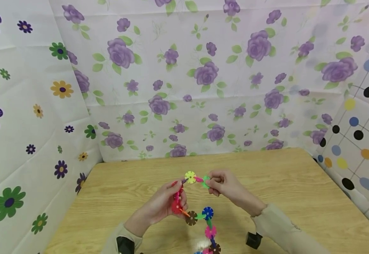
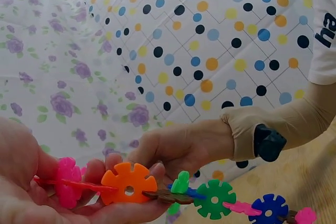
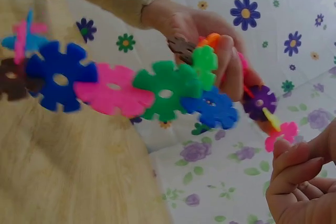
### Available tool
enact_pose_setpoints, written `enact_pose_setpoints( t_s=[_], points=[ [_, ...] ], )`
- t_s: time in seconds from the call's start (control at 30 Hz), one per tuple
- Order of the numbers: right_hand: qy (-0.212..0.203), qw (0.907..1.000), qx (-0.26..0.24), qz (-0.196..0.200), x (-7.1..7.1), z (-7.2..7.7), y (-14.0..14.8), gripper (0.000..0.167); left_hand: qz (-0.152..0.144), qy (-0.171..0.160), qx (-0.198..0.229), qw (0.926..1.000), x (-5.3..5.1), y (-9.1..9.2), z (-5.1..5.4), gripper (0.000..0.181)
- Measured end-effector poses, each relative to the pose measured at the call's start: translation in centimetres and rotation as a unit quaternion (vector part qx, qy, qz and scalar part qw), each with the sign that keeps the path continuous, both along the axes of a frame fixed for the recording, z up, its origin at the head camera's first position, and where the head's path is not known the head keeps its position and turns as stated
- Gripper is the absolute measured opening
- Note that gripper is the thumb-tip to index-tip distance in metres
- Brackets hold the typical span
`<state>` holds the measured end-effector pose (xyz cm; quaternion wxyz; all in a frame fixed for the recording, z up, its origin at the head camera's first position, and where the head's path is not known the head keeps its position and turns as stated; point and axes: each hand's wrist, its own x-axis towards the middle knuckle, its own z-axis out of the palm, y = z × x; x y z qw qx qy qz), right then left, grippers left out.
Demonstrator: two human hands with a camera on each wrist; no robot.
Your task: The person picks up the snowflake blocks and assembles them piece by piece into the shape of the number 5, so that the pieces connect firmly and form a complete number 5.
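A chain of colourful notched plastic snowflake discs, slotted edge to edge, hangs between and below my hands. My left hand (image 1: pixel 163 204) holds its upper part, with fingers and thumb around a red disc (image 1: pixel 176 207) and its neighbours. In the left wrist view, an orange disc (image 2: pixel 129 183) lies across those fingers. At the chain's end, my right hand (image 1: pixel 227 183) pinches a green disc (image 1: pixel 205 181), joined through a pink disc (image 1: pixel 198 179) to a yellow disc (image 1: pixel 190 177). From the left hand, a brown disc (image 1: pixel 191 218) and a blue disc (image 1: pixel 208 213) lead downward.
The wooden table (image 1: pixel 117 197) spreads beneath both hands. Flowered cloth (image 1: pixel 184 88) stands behind it, with patterned cloths at the left and right. The chain's lower end runs out of the head view at the bottom. Each wrist carries a dark strapped device (image 1: pixel 253 240).
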<state>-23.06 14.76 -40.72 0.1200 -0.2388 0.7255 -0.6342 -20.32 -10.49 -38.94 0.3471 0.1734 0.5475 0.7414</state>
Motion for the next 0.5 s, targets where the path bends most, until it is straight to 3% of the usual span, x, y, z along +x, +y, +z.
enact_pose_setpoints(
  t_s=[0.37, 0.5],
  points=[
    [-0.002, 0.9994, -0.020, -0.027, 0.15, 0.13, -0.51, 0.030, 0.022, -0.004, -0.002, 0.9997, 0.34, 0.24, 0.47, 0.063],
    [-0.009, 0.9994, -0.017, -0.028, 0.18, 0.17, -0.52, 0.028, 0.011, -0.008, 0.008, 0.9999, 0.30, 0.17, 0.23, 0.060]
  ],
)
